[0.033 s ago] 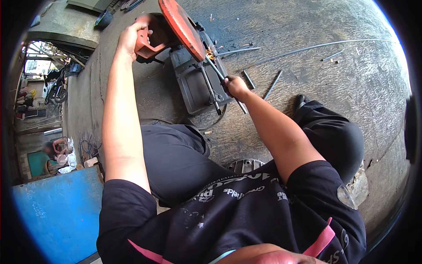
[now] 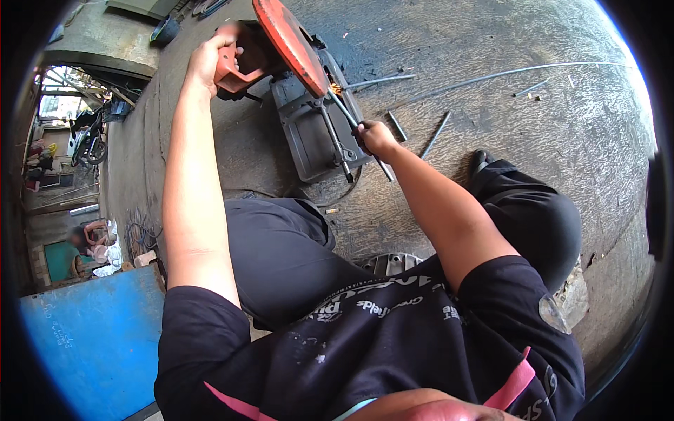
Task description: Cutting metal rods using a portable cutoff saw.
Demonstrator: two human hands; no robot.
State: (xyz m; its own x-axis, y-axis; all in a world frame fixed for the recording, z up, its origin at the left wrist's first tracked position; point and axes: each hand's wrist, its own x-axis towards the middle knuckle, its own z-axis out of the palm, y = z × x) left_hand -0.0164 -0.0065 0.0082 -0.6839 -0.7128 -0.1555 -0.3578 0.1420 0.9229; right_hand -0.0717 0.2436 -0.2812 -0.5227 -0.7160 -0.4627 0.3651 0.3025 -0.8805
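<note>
An orange-red chop saw (image 2: pixel 291 50) stands on the floor ahead of me, its guard lowered over a grey base (image 2: pixel 303 151). My left hand (image 2: pixel 208 64) is closed around the saw's handle (image 2: pixel 230 70). In my right hand (image 2: pixel 377 138) is a thin metal rod (image 2: pixel 342 111), gripped partway along and slanting up to the saw. A small orange glow of sparks (image 2: pixel 336 89) shows where the rod meets the guard's lower edge. The guard hides the blade and the exact point of contact.
Short rod pieces (image 2: pixel 436 135) lie on the floor to the right, with a long thin rod (image 2: pixel 491 77) beyond them. A cable (image 2: pixel 357 184) curls by the base. At lower left is a blue panel (image 2: pixel 98 337). A person (image 2: pixel 78 242) sits far left, near a motorcycle (image 2: pixel 91 140).
The sparks at the cut have shrunk to a small glow. Both hands, the saw and the rod show hardly any movement.
</note>
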